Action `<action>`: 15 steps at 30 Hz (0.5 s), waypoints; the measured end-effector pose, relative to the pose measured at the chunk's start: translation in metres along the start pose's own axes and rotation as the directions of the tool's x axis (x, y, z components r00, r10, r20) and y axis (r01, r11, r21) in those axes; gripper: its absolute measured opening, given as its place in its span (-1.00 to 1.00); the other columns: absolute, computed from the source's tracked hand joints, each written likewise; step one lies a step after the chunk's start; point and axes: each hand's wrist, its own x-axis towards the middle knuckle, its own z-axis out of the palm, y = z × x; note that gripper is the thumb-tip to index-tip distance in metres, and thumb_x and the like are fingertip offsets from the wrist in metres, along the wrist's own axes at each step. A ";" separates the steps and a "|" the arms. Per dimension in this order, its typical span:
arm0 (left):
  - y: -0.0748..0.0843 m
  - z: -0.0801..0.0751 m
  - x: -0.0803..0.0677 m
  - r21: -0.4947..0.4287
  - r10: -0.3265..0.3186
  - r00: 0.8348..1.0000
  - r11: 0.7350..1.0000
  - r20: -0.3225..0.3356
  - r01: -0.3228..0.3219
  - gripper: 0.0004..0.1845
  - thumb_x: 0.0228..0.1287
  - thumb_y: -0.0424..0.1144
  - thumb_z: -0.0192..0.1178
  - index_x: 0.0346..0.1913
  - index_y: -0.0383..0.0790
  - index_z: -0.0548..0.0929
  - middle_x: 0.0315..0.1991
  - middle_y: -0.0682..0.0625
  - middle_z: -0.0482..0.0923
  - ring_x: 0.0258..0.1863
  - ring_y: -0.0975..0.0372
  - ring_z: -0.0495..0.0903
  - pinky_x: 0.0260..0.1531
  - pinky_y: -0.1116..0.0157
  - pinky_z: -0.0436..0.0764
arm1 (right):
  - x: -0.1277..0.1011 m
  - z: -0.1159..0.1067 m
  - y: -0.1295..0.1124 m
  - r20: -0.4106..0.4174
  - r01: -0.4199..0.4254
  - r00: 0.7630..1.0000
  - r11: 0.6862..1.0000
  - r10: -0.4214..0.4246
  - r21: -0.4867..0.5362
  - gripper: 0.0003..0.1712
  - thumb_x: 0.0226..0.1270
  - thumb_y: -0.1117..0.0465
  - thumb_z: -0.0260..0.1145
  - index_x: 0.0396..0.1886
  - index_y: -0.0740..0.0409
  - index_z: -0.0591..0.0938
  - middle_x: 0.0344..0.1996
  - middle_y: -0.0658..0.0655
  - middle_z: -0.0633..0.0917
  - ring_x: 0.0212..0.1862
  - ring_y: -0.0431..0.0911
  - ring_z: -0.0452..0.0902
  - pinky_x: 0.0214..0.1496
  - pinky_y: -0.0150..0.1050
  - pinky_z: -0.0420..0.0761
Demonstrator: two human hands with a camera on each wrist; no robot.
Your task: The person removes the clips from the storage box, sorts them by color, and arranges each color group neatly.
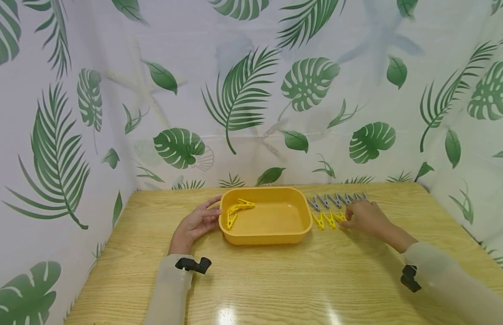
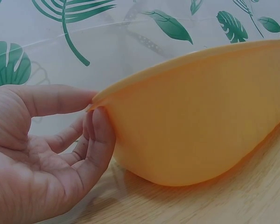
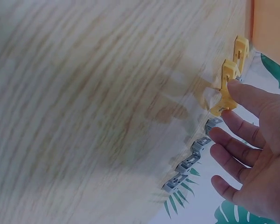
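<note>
Curtain: a leaf-print curtain (image 1: 251, 90) fills the upper frame behind and beside the bench.
Bench: the wooden bench (image 1: 276, 280) takes the lower half of the head view.
Tub: a yellow tub (image 1: 266, 235) sits at centre frame, with two yellow pegs (image 1: 237, 211) lying in its left part.
Left hand: the left hand (image 1: 197, 222), left of centre, has its thumb on the tub's rim and straight fingers against the outer wall, steadying it without curling round.
Right hand: the right hand (image 1: 367, 218), right of centre, lies relaxed, fingertips touching the nearest peg of the yellow row (image 1: 328, 220).
Grey pegs: a grey row (image 1: 337, 200) lies just above the yellow row, right of the tub.
</note>
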 end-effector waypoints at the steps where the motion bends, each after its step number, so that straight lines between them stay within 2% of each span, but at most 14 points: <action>1: 0.000 0.000 0.000 -0.001 -0.001 1.000 1.000 0.000 0.001 -0.33 0.48 -0.56 0.00 0.57 -0.18 0.17 0.14 -0.06 0.52 -0.12 0.25 0.68 -0.17 0.37 0.69 | 0.000 0.000 -0.001 0.002 -0.004 1.000 1.000 0.004 0.000 -0.65 0.13 -0.03 0.56 -0.59 0.02 0.61 -0.51 -0.01 0.65 -0.36 0.00 0.51 -0.24 0.19 0.49; 9: 0.000 -0.001 -0.001 -0.008 0.000 1.000 1.000 0.008 0.000 -0.34 0.48 -0.56 0.00 0.57 -0.19 0.17 0.13 -0.05 0.54 -0.13 0.25 0.69 -0.19 0.38 0.68 | 0.002 0.005 -0.002 0.011 -0.009 1.000 1.000 0.009 -0.010 -0.63 0.11 -0.06 0.58 -0.59 0.03 0.62 -0.51 -0.02 0.64 -0.31 0.01 0.55 -0.10 0.33 0.50; 15: 0.000 0.000 -0.001 -0.006 0.000 1.000 1.000 0.008 0.000 -0.34 0.49 -0.55 -0.01 0.58 -0.19 0.15 0.13 -0.05 0.54 -0.14 0.26 0.68 -0.20 0.37 0.68 | 0.004 0.008 -0.001 0.022 -0.007 1.000 1.000 0.008 -0.010 -0.62 0.11 -0.08 0.57 -0.60 0.02 0.62 -0.54 -0.05 0.63 -0.39 -0.08 0.50 -0.24 0.17 0.52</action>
